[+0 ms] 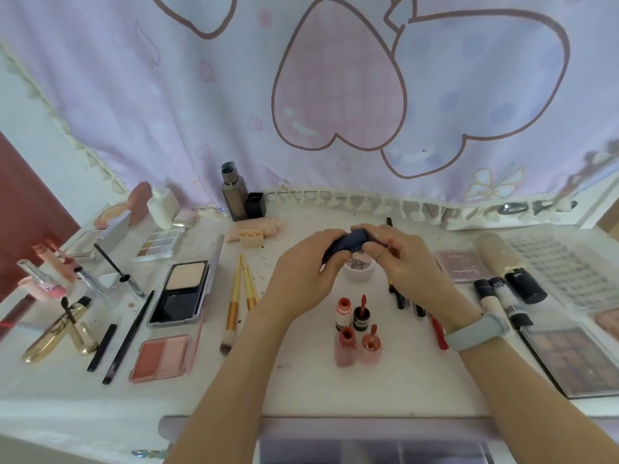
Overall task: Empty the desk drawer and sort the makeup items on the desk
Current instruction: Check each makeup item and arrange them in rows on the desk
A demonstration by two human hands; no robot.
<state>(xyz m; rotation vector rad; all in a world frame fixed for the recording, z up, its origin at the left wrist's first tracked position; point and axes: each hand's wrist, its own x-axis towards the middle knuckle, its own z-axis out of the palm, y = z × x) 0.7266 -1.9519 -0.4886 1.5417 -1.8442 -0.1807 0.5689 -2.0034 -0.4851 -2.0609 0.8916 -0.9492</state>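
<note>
Here both hands, left hand (303, 272) and right hand (407, 262), pinch a dark blue tube (348, 244) above the desk (301, 380), hiding most of a white jar (358, 271); four lip tints (356, 329) stand nearer, gold brushes (241, 296) leftward.

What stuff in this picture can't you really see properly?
- Dark blue tube, head view: the left hand and right hand cover both ends.
- White jar: its label sits half behind the hands.
- Drawer: cut off by the bottom edge, contents blurred.
- Eyeshadow palette: cropped at the right edge.
</note>
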